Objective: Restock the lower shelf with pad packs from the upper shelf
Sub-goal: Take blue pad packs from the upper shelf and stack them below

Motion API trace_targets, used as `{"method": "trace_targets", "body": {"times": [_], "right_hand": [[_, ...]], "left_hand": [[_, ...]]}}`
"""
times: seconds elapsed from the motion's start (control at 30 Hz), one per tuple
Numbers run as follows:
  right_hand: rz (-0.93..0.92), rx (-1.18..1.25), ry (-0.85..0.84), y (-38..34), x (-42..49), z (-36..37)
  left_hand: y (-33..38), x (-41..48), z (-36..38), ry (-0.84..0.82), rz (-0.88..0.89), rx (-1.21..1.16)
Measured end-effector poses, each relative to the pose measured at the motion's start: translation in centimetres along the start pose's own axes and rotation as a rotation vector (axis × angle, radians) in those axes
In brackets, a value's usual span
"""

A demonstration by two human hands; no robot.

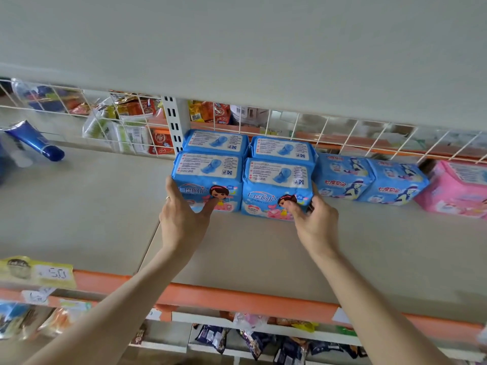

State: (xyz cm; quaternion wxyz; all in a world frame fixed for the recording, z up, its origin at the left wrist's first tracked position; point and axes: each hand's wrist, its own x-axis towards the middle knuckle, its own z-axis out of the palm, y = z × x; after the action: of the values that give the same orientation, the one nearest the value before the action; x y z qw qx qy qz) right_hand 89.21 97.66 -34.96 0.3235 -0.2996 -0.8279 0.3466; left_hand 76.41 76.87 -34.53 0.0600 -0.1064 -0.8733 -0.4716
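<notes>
Two blue pad packs stand side by side at the front of a block of blue packs on the beige shelf (263, 248). My left hand (181, 214) grips the left front pack (208, 180), fingers on its left side and thumb on its front. My right hand (313, 219) grips the right front pack (276, 185), thumb on the front and fingers round its right side. Two more blue packs (216, 140) sit right behind them.
Right of the block lie two blue packs with another print (369, 180) and a pink pack (458, 191). A blue tube (34, 140) lies at far left. A white wire grid (342, 138) backs the shelf. An orange edge strip (237, 296) fronts it, with snack bags (253, 338) below.
</notes>
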Motion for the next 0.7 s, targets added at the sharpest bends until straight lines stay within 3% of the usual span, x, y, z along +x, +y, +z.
{"method": "trace_targets", "body": {"times": [0.33,0.7], "right_hand": [[-0.014,0.094,-0.018,0.1,-0.3,-0.9],[-0.062,0.072,0.029,-0.5,0.0,0.8]], "left_hand": [[-0.9,0.9,-2.5,-0.123,-0.002,-0.018],[0.0,1.3,-1.1,-0.041,-0.006,0.009]]}}
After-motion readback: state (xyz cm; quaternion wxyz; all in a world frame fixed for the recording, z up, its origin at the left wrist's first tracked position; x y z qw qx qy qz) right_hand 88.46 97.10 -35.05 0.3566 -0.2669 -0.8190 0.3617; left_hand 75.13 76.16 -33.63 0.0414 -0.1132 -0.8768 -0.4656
